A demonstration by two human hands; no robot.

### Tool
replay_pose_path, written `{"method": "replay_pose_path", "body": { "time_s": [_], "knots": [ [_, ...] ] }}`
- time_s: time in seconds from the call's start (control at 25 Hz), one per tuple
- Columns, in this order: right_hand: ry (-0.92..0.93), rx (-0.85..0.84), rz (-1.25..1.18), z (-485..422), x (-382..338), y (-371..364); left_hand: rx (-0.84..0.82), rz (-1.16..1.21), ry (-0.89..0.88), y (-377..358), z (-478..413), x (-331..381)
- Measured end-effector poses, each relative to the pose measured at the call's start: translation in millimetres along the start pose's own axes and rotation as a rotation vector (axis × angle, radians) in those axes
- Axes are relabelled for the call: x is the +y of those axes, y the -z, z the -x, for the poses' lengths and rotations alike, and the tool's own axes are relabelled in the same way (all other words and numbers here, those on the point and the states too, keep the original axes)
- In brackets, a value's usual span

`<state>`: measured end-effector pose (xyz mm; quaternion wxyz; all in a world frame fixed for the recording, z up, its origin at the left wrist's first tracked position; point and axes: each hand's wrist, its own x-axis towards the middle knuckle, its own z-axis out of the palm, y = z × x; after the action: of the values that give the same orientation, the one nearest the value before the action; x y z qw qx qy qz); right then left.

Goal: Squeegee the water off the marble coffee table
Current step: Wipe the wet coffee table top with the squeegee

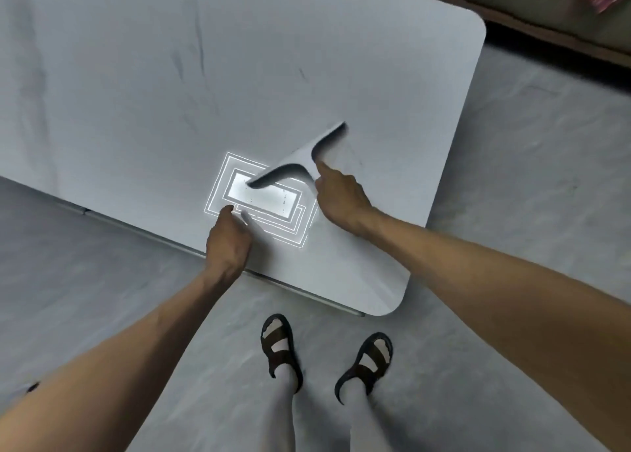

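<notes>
Soft even light, ceiling-light glare on table (136, 76), slight blur

View: one wide-angle view, worn on the head
Position: held above the near edge of the surface (136, 76), over the person's own legs (283, 417)
Direction: turned forward and steeply down; the floor (512, 178) and both feet (278, 344) are taken in at the bottom
Nearness: the forearms (478, 264) are seen close; the surface's far and left parts are cut off
</notes>
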<state>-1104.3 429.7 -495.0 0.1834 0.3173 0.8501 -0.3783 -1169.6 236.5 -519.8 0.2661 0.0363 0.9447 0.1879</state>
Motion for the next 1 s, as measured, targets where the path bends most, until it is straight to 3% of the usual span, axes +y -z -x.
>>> {"method": "replay_pose_path", "body": {
  "time_s": [0.12, 0.32, 0.4, 0.48, 0.64, 0.76, 0.88, 1.0],
  "knots": [
    [0.134, -0.077, 0.243, 24.4, 26.5, -2.3, -0.069, 0.001, 0.029, 2.0, 0.2, -7.2],
    [-0.023, 0.029, 0.597, 58.4, 118.1, 90.2, -0.118, -0.063, -0.079, -6.7, 7.7, -7.2],
    [-0.056, 0.043, 0.608, 66.6, 127.9, 114.1, -0.092, -0.042, -0.058, -5.5, 7.7, -9.7],
    [0.075, 0.011, 0.558, 55.8, 102.7, 100.9, -0.059, 0.037, 0.01, 1.4, 4.1, -14.9],
    [0.396, -0.187, 0.526, 7.6, -10.7, 4.6, 0.035, 0.073, 0.08, 21.4, -11.6, -34.5],
    [0.466, -0.267, 0.537, -11.7, -59.0, -42.0, 0.01, 0.015, 0.067, 33.0, -19.7, -48.7],
    [0.439, -0.242, 0.516, -17.1, -38.2, -38.1, -0.038, -0.079, 0.015, 28.2, -15.2, -46.6],
    [0.304, -0.169, 0.484, 4.6, 37.4, 1.3, -0.074, -0.116, -0.107, 8.8, -0.9, -23.2]
  ]
}}
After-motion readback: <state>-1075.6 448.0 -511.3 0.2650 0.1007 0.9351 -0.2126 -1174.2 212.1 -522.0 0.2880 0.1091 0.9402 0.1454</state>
